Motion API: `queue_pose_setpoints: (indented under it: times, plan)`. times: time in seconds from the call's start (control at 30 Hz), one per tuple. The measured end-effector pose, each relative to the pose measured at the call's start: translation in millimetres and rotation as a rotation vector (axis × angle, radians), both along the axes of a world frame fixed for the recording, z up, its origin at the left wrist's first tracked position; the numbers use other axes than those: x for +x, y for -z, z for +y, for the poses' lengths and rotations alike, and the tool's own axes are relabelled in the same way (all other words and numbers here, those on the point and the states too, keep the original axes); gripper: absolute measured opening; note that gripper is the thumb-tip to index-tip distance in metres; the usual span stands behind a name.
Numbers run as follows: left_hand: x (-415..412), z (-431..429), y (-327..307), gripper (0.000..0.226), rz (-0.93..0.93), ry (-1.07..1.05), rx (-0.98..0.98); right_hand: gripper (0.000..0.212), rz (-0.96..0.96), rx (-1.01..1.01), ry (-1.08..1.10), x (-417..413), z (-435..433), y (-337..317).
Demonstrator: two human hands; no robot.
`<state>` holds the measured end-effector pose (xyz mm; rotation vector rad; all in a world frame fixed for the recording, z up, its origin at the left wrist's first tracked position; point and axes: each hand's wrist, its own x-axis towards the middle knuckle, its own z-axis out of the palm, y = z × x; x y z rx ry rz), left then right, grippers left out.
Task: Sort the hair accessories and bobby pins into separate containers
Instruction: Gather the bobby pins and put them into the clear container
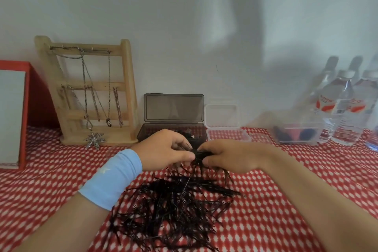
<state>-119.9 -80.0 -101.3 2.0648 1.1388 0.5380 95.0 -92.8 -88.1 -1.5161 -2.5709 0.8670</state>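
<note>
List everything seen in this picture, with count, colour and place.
bobby pins: many, dark, heaped on cloth, front centre.
cloth: one, red-white patterned, under everything.
smoky box: one, grey, open, back centre.
clear box: one, open, right of it.
tub: one, clear, far right.
water bottles: at least two, clear, right edge.
jewellery stand: one, wooden, back left.
red box: one, far left.
left hand: blue wristband, pinching pins.
right hand: gripping pins.

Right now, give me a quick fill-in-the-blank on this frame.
The left hand and right hand pinch a bunch of ____ over the pile.
The dark box behind them has its lid ____.
The band on the left wrist is light ____.
The bottles stand at the far ____.
Missing: bobby pins; open; blue; right.
</note>
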Motion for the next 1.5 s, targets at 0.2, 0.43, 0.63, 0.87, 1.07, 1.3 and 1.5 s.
queue_pose_setpoints:
  times: [0.2,0.43,0.63,0.87,1.07,1.3,1.5]
  plan:
    - [-1,-1,-3,0.027,-0.089,-0.035,-0.003,0.021,0.075,-0.048,-0.027,-6,-2,6]
    - [-6,0,-9,0.027,-0.043,-0.021,-0.032,0.032,0.194,-0.145,0.053,2,3,7]
    - [-6,-1,-11,0.004,-0.132,-0.096,0.039,0.025,0.542,-0.269,0.097,4,8,13]
    - [3,-6,-13,0.014,-0.092,-0.141,-0.013,0.034,0.601,-0.16,0.189,-3,16,26]
    - [9,-10,-11,0.013,-0.138,-0.188,-0.061,0.025,0.926,-0.239,0.253,-6,18,29]
    - [9,-14,-16,0.018,0.012,-0.061,-0.133,0.025,1.021,-0.278,0.291,-9,14,28]
    - [-7,-4,-24,0.016,-0.07,-0.241,0.197,0.023,1.064,-0.356,0.183,-10,10,22]
